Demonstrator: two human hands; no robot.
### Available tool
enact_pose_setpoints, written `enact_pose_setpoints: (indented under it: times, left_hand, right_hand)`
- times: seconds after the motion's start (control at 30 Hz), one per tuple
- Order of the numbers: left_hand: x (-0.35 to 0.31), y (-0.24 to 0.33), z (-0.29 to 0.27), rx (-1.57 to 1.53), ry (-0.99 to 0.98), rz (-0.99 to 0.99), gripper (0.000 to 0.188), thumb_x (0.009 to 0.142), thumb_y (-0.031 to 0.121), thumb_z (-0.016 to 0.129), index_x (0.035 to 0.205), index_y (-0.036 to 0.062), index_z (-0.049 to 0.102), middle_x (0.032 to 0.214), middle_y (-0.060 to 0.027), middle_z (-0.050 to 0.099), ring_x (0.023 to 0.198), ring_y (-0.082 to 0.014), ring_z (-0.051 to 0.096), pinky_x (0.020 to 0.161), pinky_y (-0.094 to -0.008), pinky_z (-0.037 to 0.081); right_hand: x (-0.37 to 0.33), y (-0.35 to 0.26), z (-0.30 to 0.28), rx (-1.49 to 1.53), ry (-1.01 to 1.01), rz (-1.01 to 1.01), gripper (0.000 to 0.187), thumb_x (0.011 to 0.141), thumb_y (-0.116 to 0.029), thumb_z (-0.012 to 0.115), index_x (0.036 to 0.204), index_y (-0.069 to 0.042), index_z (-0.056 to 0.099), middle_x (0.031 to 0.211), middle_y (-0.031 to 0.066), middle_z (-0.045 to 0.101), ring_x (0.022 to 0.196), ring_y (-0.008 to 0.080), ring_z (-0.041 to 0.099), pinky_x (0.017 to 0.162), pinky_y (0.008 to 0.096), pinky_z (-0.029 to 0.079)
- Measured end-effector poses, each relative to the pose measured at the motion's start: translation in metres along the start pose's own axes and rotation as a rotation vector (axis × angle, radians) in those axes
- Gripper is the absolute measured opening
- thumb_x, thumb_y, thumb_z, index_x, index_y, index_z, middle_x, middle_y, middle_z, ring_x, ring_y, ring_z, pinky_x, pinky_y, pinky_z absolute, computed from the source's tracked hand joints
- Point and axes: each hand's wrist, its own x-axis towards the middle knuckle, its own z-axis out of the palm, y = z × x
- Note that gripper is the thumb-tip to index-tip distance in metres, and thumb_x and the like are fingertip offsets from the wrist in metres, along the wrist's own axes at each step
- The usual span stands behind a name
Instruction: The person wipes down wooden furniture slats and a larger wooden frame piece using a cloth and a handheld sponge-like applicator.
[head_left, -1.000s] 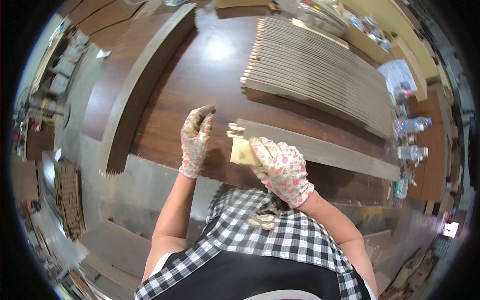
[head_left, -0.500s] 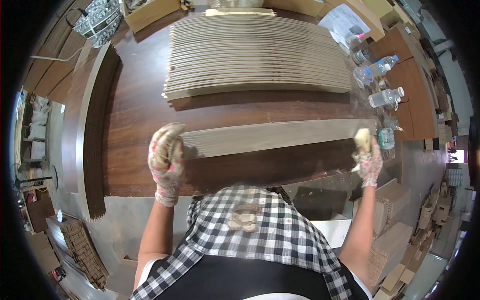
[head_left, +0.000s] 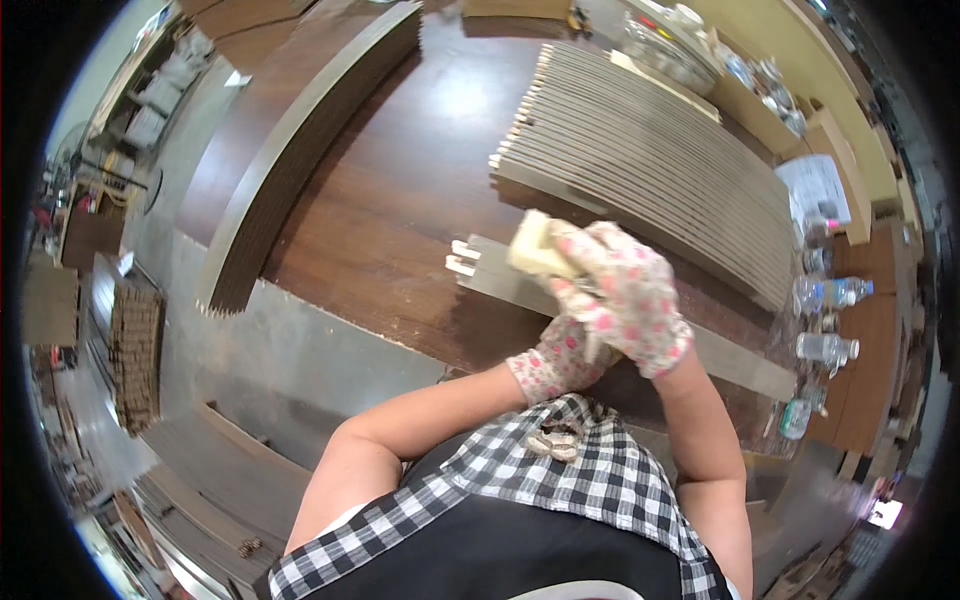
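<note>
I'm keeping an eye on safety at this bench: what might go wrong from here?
The right hand, gripping a pale yellow block, partly overlaps the left hand in view; they might bump.

Pale pegs jut from the left end of the grey-brown strip; the block could catch them.

A greenish bottle is close to the strip's right end; a slip might knock it.

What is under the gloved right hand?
Below the right hand, which holds a pale yellow block, part of the gloved left hand and a grey board show. The left fingers and the board's middle are mostly covered.
</note>
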Motion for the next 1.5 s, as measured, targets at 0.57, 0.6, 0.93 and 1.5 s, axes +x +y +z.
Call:
enact_pose_setpoints:
  times: [0.57, 0.6, 0.93, 1.5]
  left_hand:
    - [-0.001, -0.002, 0.021, -0.737, -0.092, -0.143, 0.039, 0.106, 0.025, 0.042, 0.142, 0.0114, 0.046, 0.144, -0.0139, 0.048, 0.133, -0.0248, 0.047, 0.11, -0.0391, 0.041]
    - [0.0, -0.003, 0.023, -0.691, -0.094, -0.161, 0.038, 0.106, 0.027, 0.042, 0.141, 0.0114, 0.048, 0.142, -0.0144, 0.051, 0.131, -0.0251, 0.049, 0.108, -0.0394, 0.043]
    - [0.014, 0.015, -0.039, 0.393, -0.408, 0.109, 0.054, 0.099, 0.036, 0.048, 0.14, 0.0018, 0.051, 0.139, -0.0231, 0.053, 0.134, -0.0392, 0.046, 0.12, -0.0514, 0.024]
    - [0.017, 0.027, -0.05, 0.091, -0.698, -0.305, 0.045, 0.092, 0.017, 0.061, 0.135, 0.0065, 0.056, 0.139, -0.0129, 0.056, 0.13, -0.0296, 0.051, 0.11, -0.0397, 0.04]
  right_hand:
    - [0.038, -0.032, 0.022, -0.025, -0.228, -0.136, 0.036, 0.081, -0.032, 0.076, 0.11, -0.012, 0.07, 0.092, 0.0126, 0.063, 0.078, 0.0278, 0.067, 0.066, 0.0401, 0.055]
    - [0.032, -0.01, 0.023, -0.079, -0.053, -0.178, 0.037, 0.079, -0.033, 0.078, 0.108, -0.012, 0.072, 0.093, 0.013, 0.065, 0.079, 0.0272, 0.068, 0.067, 0.0371, 0.056]
    - [0.007, 0.016, -0.018, 0.339, -0.012, 0.349, 0.047, 0.084, -0.024, 0.073, 0.124, -0.002, 0.067, 0.098, 0.0143, 0.069, 0.087, 0.0288, 0.069, 0.078, 0.0361, 0.054]
    - [0.059, -0.029, 0.012, -0.162, -0.409, 0.113, 0.023, 0.086, -0.028, 0.066, 0.096, -0.007, 0.07, 0.096, 0.01, 0.063, 0.087, 0.0238, 0.066, 0.07, 0.0375, 0.054]
